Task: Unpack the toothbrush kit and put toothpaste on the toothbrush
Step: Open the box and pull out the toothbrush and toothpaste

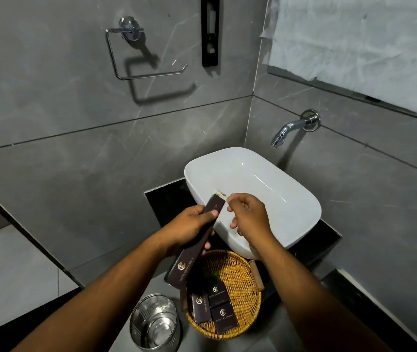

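My left hand [192, 226] grips a long dark brown toothbrush kit box [189, 257] around its middle, tilted up to the right over the edge of the white sink [291, 199]. The box's top end is open and a pale wrapped item [220, 193] pokes out of it. Beside that end is my right hand [249, 214], thumb and forefinger pinched at something thin and pale; what it is cannot be told. No bare toothbrush or toothpaste tube is visible.
A wicker basket [240, 275] with three small dark boxes [215, 308] sits on the black counter below my hands. A steel bin [155, 323] stands on the floor to its left. A wall tap [286, 132] juts over the sink.
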Tool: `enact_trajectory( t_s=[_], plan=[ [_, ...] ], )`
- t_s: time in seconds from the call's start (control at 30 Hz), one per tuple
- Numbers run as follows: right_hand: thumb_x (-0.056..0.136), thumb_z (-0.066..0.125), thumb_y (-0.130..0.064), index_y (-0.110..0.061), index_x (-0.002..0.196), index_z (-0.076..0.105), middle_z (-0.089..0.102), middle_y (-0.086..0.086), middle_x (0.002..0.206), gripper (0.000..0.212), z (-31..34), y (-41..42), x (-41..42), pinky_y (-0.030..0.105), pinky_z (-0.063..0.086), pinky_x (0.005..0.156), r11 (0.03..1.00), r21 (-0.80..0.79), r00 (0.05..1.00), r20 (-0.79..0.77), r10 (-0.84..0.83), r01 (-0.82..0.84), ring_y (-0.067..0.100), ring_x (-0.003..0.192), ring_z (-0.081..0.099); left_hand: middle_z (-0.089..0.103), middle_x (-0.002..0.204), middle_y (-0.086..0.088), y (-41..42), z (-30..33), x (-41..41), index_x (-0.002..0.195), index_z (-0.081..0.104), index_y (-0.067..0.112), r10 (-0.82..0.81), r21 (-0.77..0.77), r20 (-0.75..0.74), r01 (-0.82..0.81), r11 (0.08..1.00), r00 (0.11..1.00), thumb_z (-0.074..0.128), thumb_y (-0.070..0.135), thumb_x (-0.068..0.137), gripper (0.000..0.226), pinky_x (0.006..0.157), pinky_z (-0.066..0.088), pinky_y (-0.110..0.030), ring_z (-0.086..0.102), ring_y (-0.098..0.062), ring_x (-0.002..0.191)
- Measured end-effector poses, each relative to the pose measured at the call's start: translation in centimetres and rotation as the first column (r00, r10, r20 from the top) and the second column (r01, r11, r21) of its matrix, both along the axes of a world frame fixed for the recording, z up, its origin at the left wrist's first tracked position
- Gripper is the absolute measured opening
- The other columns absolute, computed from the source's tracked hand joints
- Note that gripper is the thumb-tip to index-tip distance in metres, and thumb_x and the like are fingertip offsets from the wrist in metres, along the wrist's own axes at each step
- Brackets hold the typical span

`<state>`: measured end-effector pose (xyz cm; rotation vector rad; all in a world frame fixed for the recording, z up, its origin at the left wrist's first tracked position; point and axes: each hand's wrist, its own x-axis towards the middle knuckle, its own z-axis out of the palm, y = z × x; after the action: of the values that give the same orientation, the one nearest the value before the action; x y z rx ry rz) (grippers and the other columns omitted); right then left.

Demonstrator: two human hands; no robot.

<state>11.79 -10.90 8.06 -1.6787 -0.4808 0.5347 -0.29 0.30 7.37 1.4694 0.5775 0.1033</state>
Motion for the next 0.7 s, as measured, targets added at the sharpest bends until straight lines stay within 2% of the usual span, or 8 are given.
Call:
enact_trajectory(
  t_s=[0.13, 0.23, 0.33, 0.4, 0.47, 0.53, 0.6, 0.7],
  plan=[
    [0.090, 0.049, -0.020, -0.013, 0.095, 0.065, 0.061, 0.012, 0.075, 0.018, 0.1, 0.3, 0.2, 0.017, 0.028, 0.034, 0.997, 0.057, 0.921, -0.381, 0.077, -0.060, 0.014, 0.039, 0.050, 0.063, 0.072, -0.013, 0.9, 1.0, 0.8, 0.104, 0.057, 0.001, -0.256, 0.155, -0.153, 0.279, 0.948, 0.954, 0.060, 0.038, 0.090, 0.040, 0.044, 0.050, -0.029, 0.059, -0.023, 0.046],
    [0.089, 0.047, -0.010, -0.012, 0.091, 0.066, 0.058, 0.012, 0.065, 0.019, -1.3, 0.0, 0.0, 0.017, 0.027, 0.033, 0.994, 0.109, 0.852, -0.520, 0.061, -0.005, 0.013, 0.039, 0.048, 0.070, 0.072, -0.008, 2.2, 2.7, 1.4, 0.103, 0.063, 0.009, -0.322, 0.277, -0.352, 0.427, 0.861, 0.879, 0.066, 0.038, 0.086, 0.034, 0.048, 0.053, -0.031, 0.064, -0.023, 0.049],
    [0.089, 0.046, -0.007, -0.006, 0.091, 0.066, 0.062, 0.013, 0.067, 0.020, -2.5, -0.1, -0.1, 0.018, 0.030, 0.033, 0.985, 0.166, 0.779, -0.624, 0.065, 0.051, 0.014, 0.042, 0.050, 0.075, 0.081, -0.005, 3.4, 4.8, 2.2, 0.106, 0.067, 0.011, -0.313, 0.357, -0.530, 0.542, 0.761, 0.788, 0.074, 0.038, 0.079, 0.039, 0.071, 0.062, -0.044, 0.071, -0.025, 0.067],
    [0.089, 0.044, -0.009, -0.005, 0.092, 0.063, 0.063, 0.016, 0.078, 0.020, -3.3, -0.1, -0.3, 0.020, 0.035, 0.035, 0.976, 0.203, 0.723, -0.686, 0.084, 0.079, 0.016, 0.047, 0.053, 0.074, 0.101, -0.003, 4.2, 6.4, 2.9, 0.113, 0.068, 0.015, -0.294, 0.478, -0.642, 0.669, 0.570, 0.709, 0.075, 0.040, 0.077, 0.044, 0.091, 0.056, -0.047, 0.071, -0.025, 0.092],
    [0.089, 0.044, -0.013, -0.004, 0.096, 0.061, 0.065, 0.017, 0.081, 0.021, -3.8, -0.2, -0.6, 0.023, 0.041, 0.039, 0.970, 0.232, 0.678, -0.725, 0.122, 0.074, 0.018, 0.052, 0.058, 0.070, 0.117, -0.004, 4.3, 8.3, 3.6, 0.119, 0.066, 0.016, -0.254, 0.503, -0.755, 0.783, 0.366, 0.604, 0.072, 0.041, 0.079, 0.047, 0.098, 0.051, -0.044, 0.065, -0.025, 0.106],
    [0.089, 0.045, -0.015, -0.002, 0.097, 0.061, 0.067, 0.017, 0.080, 0.021, -4.2, -0.4, -1.2, 0.024, 0.045, 0.044, 0.959, 0.277, 0.633, -0.752, 0.180, 0.056, 0.019, 0.057, 0.062, 0.071, 0.114, -0.010, 3.9, 9.9, 4.5, 0.114, 0.068, 0.012, -0.202, 0.435, -0.849, 0.862, 0.258, 0.489, 0.070, 0.038, 0.082, 0.042, 0.090, 0.054, -0.043, 0.068, -0.029, 0.097],
    [0.090, 0.045, -0.016, -0.002, 0.100, 0.060, 0.065, 0.019, 0.089, 0.022, -4.4, -0.2, -1.7, 0.026, 0.047, 0.048, 0.952, 0.300, 0.597, -0.775, 0.208, 0.056, 0.022, 0.065, 0.062, 0.074, 0.092, -0.013, 2.9, 11.1, 5.5, 0.099, 0.070, 0.007, -0.128, 0.361, -0.914, 0.915, 0.180, 0.385, 0.069, 0.037, 0.083, 0.034, 0.075, 0.060, -0.043, 0.071, -0.029, 0.075],
    [0.093, 0.041, -0.018, -0.003, 0.104, 0.057, 0.063, 0.019, 0.091, 0.025, -4.5, 0.2, -2.3, 0.028, 0.043, 0.052, 0.960, 0.274, 0.572, -0.796, 0.195, 0.054, 0.023, 0.068, 0.061, 0.066, 0.062, -0.006, 1.2, 12.2, 7.0, 0.084, 0.067, 0.004, -0.004, 0.313, -0.949, 0.945, 0.094, 0.315, 0.069, 0.037, 0.083, 0.033, 0.043, 0.051, -0.025, 0.064, -0.019, 0.045]
  ],
)
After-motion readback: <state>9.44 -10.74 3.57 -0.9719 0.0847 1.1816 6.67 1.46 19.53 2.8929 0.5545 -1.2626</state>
